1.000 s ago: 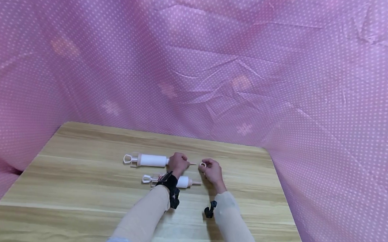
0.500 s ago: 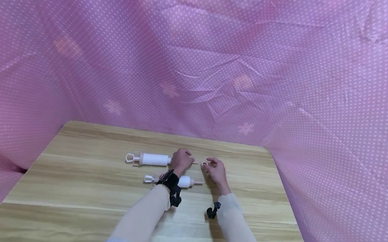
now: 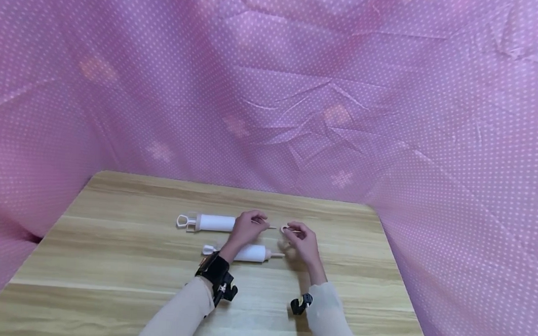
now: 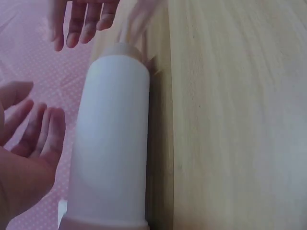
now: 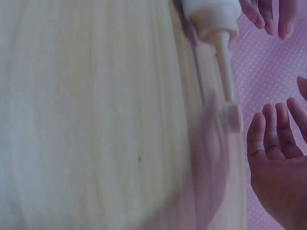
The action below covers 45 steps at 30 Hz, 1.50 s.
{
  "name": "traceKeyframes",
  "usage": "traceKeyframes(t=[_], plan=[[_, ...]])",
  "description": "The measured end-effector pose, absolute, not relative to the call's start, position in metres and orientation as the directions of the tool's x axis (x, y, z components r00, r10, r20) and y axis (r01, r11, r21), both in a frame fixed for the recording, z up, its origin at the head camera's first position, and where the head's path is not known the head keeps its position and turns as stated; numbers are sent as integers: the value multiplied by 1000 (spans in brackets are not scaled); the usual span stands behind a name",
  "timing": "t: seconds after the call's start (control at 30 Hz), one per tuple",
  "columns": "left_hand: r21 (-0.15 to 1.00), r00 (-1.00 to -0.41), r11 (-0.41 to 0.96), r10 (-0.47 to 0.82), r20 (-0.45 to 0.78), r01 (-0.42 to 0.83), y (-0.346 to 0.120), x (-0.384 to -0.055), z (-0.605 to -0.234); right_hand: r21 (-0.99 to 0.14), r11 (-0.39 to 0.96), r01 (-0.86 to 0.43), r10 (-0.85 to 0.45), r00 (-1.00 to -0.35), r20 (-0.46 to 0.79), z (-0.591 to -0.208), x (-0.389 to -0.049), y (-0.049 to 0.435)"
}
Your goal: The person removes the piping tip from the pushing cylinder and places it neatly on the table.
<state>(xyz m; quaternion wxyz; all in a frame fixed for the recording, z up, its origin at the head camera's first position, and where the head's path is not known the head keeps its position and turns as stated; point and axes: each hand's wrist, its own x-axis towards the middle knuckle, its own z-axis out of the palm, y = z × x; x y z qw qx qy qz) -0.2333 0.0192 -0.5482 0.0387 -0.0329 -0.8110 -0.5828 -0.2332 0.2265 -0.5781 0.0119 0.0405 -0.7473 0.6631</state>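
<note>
Your left grip [image 3: 246, 230] hung over the far syringe [image 3: 217, 222], fingers loosely apart; your right grip [image 3: 305, 241], fingers also apart, stood just beside the ring [image 3: 284, 229] off that syringe's nozzle; a careless knuckle risked skewing either on the bench [image 3: 127, 267]

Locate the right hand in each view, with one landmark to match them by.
Head: right hand, just right of centre, lower half.
Left wrist: right hand, along the top edge, left of centre.
Right wrist: right hand, lower right.
Shared landmark: pink cloth, across the head view's top, left in left wrist, right in right wrist.
</note>
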Motion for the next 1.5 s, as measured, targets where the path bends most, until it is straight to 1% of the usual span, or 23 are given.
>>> traceKeyframes(t=[0.07, 0.17, 0.37, 0.53, 0.67, 0.83, 1.07, 1.27, 1.33, 1.5], plan=[[953, -992, 278, 15, 125, 124, 14, -229, -548, -990, 108, -96, -77, -993, 88, -576, -229, 225], [963, -992, 236, 13, 127, 127, 7, -221, -546, -989, 97, -113, -120, -988, 101, -574, -223, 222], [970, -991, 201, 46, 129, 136, -10, -203, -547, -991, 101, -87, -178, -982, 68, -573, -213, 216], [935, -975, 279, 93, 203, 222, -26, -194, -549, -982, 140, -128, -248, -965, 90, -562, -201, 212], [904, -967, 348, 138, 213, 249, -38, -187, -550, -978, 158, -139, -294, -952, 87, -547, -189, 209], [885, -976, 416, 149, 159, 208, -55, -179, -556, -981, 155, -116, -335, -941, 58, -547, -186, 209], [857, -978, 475, 154, 143, 200, -73, -175, -565, -983, 150, -107, -370, -928, 44, -552, -184, 208], [809, -979, 557, 175, 106, 187, -78, -169, -572, -973, 214, -85, -413, -911, -11, -556, -184, 206], [790, -979, 584, 178, 99, 186, -78, -167, -574, -970, 225, -89, -422, -906, -15, -556, -184, 206], [785, -984, 596, 149, 98, 168, -78, -165, -576, -967, 226, -118, -457, -890, 2, -559, -185, 205]])
